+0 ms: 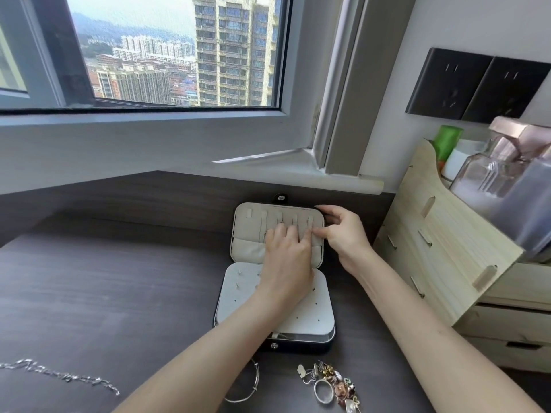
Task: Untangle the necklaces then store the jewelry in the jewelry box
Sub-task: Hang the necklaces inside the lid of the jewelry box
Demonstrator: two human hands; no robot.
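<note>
**Loose jewelry up front, both hands in the box lid**

Closest to the camera, at the bottom edge of the frame, is one small heap of mixed rings and charms in silver and gold. Just left of it is one thin silver bangle, partly under the left forearm. One silver link-chain necklace lies stretched out on its own in the lower left, well apart from the rest. All of it sits on the dark wood-grain desk.

Just behind the heap, at middle frame, is the black jewelry box with cream lining, lying open with its lid flat behind it. Its white earring pad has a few tiny studs stuck in its left side.

Both arms are bare and reach forward over the box. The left hand is palm down on the lid lining, fingers bent toward the row of cream fabric straps. I count about five straps. I can't tell if it's gripping anything. The right hand comes in from the right, with thumb and forefinger pinched together at the rightmost strap, touching the left fingertips. Whether a chain is in that pinch is too small to see.

On the right of the frame are one pale wooden desk organizer and two black wall sockets.
</note>
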